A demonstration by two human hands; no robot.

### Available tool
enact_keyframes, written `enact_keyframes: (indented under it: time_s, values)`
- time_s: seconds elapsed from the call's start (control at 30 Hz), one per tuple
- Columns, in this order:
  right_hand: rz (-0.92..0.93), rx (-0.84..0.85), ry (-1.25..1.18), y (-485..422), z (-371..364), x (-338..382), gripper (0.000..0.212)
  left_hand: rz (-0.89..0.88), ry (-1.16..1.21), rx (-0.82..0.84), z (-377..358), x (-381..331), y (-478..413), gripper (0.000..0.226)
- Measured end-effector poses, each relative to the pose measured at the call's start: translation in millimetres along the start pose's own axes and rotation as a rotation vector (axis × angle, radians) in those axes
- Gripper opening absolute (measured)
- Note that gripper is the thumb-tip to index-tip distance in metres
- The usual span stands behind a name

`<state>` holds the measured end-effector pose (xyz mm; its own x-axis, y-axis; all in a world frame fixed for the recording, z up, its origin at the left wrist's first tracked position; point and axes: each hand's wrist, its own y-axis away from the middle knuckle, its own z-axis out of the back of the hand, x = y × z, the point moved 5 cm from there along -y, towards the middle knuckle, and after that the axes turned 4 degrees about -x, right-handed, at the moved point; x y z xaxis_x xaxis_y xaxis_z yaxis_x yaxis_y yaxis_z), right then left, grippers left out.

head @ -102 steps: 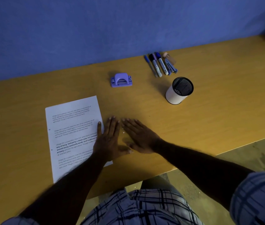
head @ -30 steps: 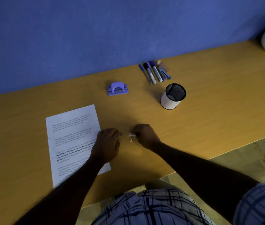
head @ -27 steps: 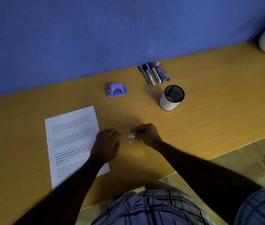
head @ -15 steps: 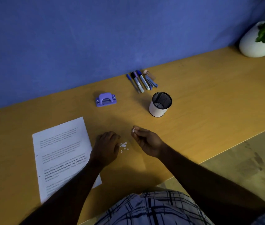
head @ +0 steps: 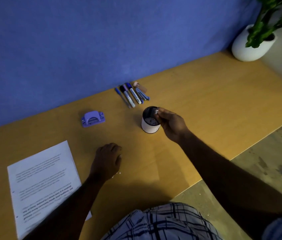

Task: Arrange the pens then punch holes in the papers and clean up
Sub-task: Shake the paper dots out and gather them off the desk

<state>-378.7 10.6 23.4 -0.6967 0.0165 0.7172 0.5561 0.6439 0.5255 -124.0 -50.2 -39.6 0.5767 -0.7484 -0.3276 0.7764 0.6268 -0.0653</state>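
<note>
My right hand [head: 170, 124] hovers over the mouth of the white cup with a black mesh rim [head: 149, 126], its fingertips pinched on small white paper bits [head: 156, 111]. Some white specks lie inside the cup. My left hand [head: 108, 161] rests curled on the wooden table [head: 206, 104], covering the spot where the scraps lay; a few paper dots [head: 118, 173] show at its right edge. The printed papers [head: 41, 181] lie to its left. Several pens and markers [head: 131, 95] lie side by side near the wall. A purple hole punch [head: 93, 119] sits left of the cup.
A white pot with a green plant [head: 252, 44] stands at the table's far right corner against the blue wall. The table's front edge runs diagonally at the right, with the floor [head: 266, 163] beyond it.
My right hand lifted pinched paper bits from the pile and carried them up and right over the cup. My left hand slid onto the remaining scraps. The view shifted right.
</note>
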Motion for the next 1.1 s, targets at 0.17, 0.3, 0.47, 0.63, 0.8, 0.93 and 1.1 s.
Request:
enact_keyframes:
  time_s: [0.17,0.3,0.47,0.63,0.8,0.93,1.1]
  values:
    - [0.196,-0.045,0.391,-19,2,18,0.016,0.032,-0.012,0.012,2,6,-2,0.025]
    - [0.401,-0.075,0.807,-27,-2,30,0.022,0.048,-0.019,0.017,2,12,0,0.028]
    - [0.550,-0.060,1.072,-27,-9,38,0.017,0.078,0.001,0.033,-2,17,4,0.024]
    - [0.644,-0.007,1.219,-24,-16,44,0.017,0.064,0.006,0.028,0,19,8,0.023]
    - [0.744,0.081,1.329,-18,-28,48,0.021,0.078,-0.012,0.027,4,20,11,0.024]
    - [0.815,0.162,1.518,-14,-35,47,0.023,0.064,-0.021,0.011,8,21,14,0.022]
    - [0.826,0.157,1.576,-11,-35,46,0.024,0.052,-0.028,-0.024,12,24,22,0.020]
